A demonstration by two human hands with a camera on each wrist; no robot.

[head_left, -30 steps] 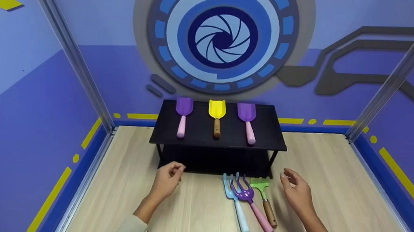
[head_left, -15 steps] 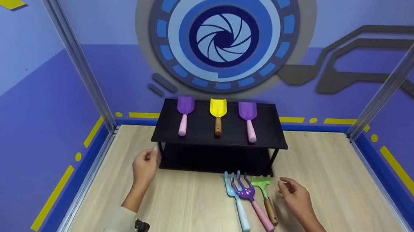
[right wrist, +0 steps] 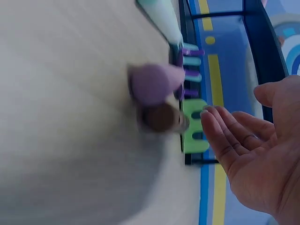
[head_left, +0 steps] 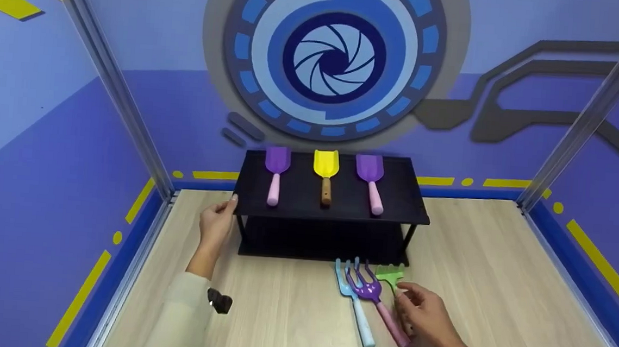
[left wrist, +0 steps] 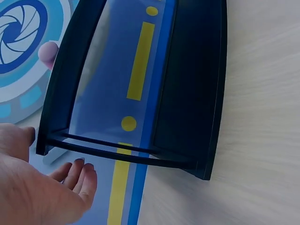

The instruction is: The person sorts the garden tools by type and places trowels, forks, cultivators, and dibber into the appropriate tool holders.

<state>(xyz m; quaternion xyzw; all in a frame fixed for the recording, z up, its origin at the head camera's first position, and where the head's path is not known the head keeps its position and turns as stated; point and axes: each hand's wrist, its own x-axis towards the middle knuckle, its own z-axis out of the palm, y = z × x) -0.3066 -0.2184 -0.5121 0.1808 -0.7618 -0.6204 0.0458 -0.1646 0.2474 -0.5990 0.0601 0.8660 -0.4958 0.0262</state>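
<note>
1. While the left hand (head_left: 216, 224) rests with relaxed, open fingers at the left end of the black shelf (head_left: 394, 201), the right hand (head_left: 424, 312) hovers open over the green rake (head_left: 390, 274).
2. That rake lies on the counter (head_left: 498, 274) beside a purple fork (head_left: 369, 292) and a blue fork (head_left: 346, 285).
3. Three scoops sit on the shelf top.

No readable text — no labels, brands or numbers.

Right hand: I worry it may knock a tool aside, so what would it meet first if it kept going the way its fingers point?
Probably the green rake with the wooden handle, just ahead of the right hand; depth is unclear.
</note>
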